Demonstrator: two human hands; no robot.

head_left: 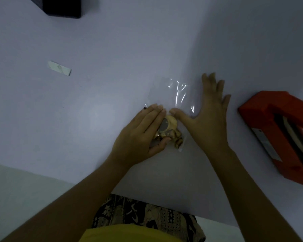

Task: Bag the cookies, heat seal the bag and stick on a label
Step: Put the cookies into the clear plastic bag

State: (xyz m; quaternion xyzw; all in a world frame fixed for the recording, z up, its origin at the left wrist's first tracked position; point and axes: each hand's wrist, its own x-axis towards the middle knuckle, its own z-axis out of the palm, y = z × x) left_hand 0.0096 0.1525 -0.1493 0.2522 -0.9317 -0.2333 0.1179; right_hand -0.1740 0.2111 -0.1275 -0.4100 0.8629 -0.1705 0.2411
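— So, what lies on the white surface [112, 49]?
— Largest is the red heat sealer [276, 130], at the right edge. A dark box [63, 7] sits at the far edge, toward the left corner.
— And the hands?
— The left hand [140, 135] rests on the cookies [170, 131], fingers straight, thumb tucked against them. The right hand [210, 116] lies flat with fingers spread, its thumb touching the bag beside the left fingertips.
— Where is the bag?
— The clear bag [175, 96] lies near the surface's middle, toward the near edge, cookies at its near end.
— Anything smaller?
— A label strip [59, 68] lies well apart, toward the left edge.
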